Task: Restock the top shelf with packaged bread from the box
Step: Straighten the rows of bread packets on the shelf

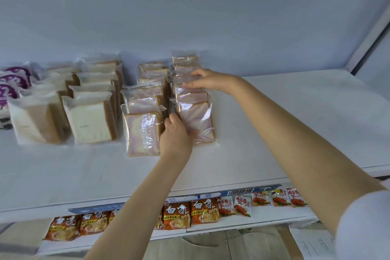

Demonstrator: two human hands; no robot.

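Fingers [186,131] of the left hand [176,135] are curled onto the clear-wrapped face of the front swirl pack [200,120], with the thumb hooked over its left edge, so that this pack is pinched from the side. The left forearm is raised steeply from below, across the front edge of the top shelf [295,122]. The right arm is stretched in from the right, wrist bent. The right hand [211,80] is arched over the row of swirl packs [190,97] behind the front pack, thumb at the back and fingers [190,85] at the front, so that the wrapper tops between them are gripped. The packs are stood upright one behind another, towards the back wall, about midway along the shelf. A second swirl row [143,131] is stood just beside them on the left, then white bread packs [90,120], then purple-printed packs [14,80] at the left edge. Noodle packets [202,211] are lined up on the lower shelf [274,215].
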